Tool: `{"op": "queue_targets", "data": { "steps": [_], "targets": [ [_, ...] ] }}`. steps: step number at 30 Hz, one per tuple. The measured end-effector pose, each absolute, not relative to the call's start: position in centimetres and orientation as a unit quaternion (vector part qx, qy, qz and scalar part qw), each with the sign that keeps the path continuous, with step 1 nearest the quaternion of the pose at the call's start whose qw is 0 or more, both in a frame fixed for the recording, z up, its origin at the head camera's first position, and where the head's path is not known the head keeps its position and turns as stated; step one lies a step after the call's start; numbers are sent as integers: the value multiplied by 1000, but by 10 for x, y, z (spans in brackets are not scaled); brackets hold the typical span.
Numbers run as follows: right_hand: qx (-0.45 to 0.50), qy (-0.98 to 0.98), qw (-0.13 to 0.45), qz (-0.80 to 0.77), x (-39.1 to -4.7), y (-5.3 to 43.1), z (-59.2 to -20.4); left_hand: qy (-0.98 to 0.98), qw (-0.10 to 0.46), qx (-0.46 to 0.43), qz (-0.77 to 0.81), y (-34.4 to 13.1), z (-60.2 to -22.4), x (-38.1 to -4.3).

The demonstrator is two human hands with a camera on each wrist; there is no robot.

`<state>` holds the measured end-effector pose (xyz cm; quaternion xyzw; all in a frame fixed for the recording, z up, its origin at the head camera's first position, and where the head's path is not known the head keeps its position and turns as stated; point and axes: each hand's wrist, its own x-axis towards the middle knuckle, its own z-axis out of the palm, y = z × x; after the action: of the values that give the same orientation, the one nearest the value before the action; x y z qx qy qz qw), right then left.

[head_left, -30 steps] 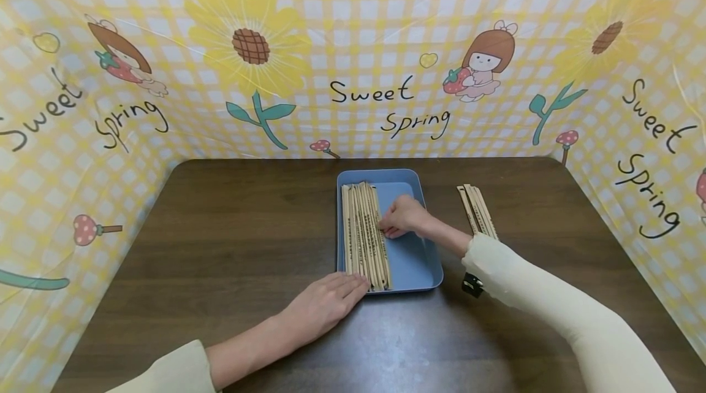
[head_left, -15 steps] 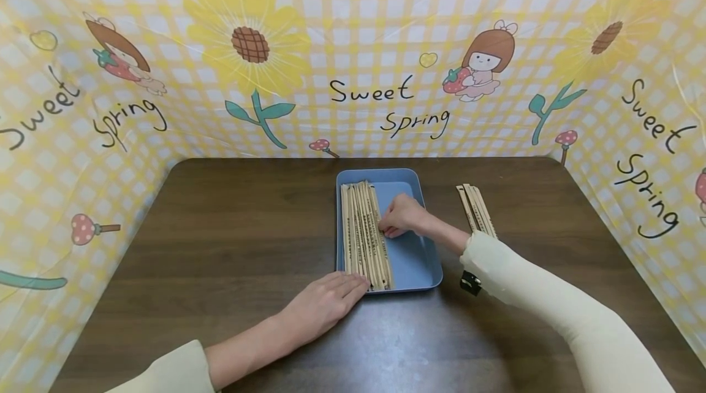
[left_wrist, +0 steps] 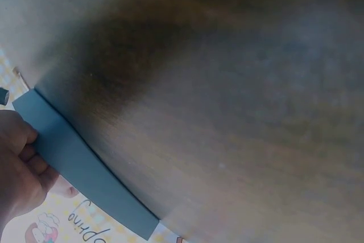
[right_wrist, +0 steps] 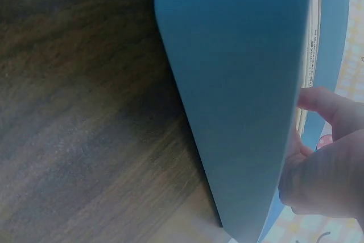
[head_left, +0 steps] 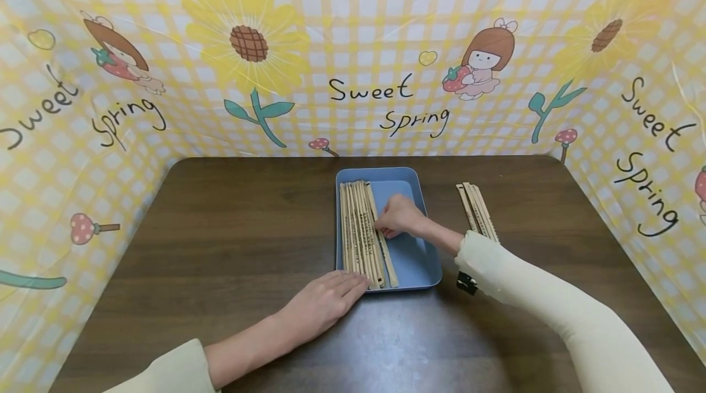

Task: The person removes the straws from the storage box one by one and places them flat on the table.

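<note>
A blue rectangular tray (head_left: 415, 264) lies on the table, its left half filled with a row of slim sticks (head_left: 355, 227) in printed brown paper wrappers. One wrapped stick (head_left: 390, 261) slants off the row's right side, with a gap at its near end. My right hand (head_left: 401, 216) reaches into the tray and pinches this stick around mid-length; its fingertips are partly hidden. At the near left corner my left hand (head_left: 330, 300) holds the rim, fingers laid over the sticks' near ends. The left wrist view shows bent fingers (left_wrist: 40, 166) against the tray's wall.
Several more wrapped sticks (head_left: 477, 209) lie on the brown table (head_left: 248, 227) right of the tray, partly covered by the right sleeve (head_left: 513, 273). A yellow checked cloth (head_left: 353, 25) with printed flowers and figures stands around the back and sides.
The row of sticks has shifted slightly left, and the rightmost stick's near end now stands apart from it. My right hand has moved a little left; the left hand stays put.
</note>
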<state>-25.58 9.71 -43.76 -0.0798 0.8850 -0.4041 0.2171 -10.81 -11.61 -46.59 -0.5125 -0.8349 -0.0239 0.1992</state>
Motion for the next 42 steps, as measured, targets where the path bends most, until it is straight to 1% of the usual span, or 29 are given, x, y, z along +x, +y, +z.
{"op": "queue_targets", "data": {
  "steps": [7, 13, 25, 32, 42],
  "targets": [
    [-98, 891, 202, -395, -253, 95, -437, -835, 199, -513, -26, -116, -465, -108],
    [-87, 889, 197, -404, -253, 95, -438, -836, 195, -513, -29, -116, -463, -108],
    [-46, 858, 225, -459, -253, 104, -436, -835, 199, -512, -26, -116, -466, -108],
    [-29, 854, 230, -465, -256, 116, -426, -835, 195, -512, -35, -117, -466, -107],
    [-15, 843, 236, -482, -263, 140, -408, -830, 211, -515, -38, -116, -467, -108]
  ]
}}
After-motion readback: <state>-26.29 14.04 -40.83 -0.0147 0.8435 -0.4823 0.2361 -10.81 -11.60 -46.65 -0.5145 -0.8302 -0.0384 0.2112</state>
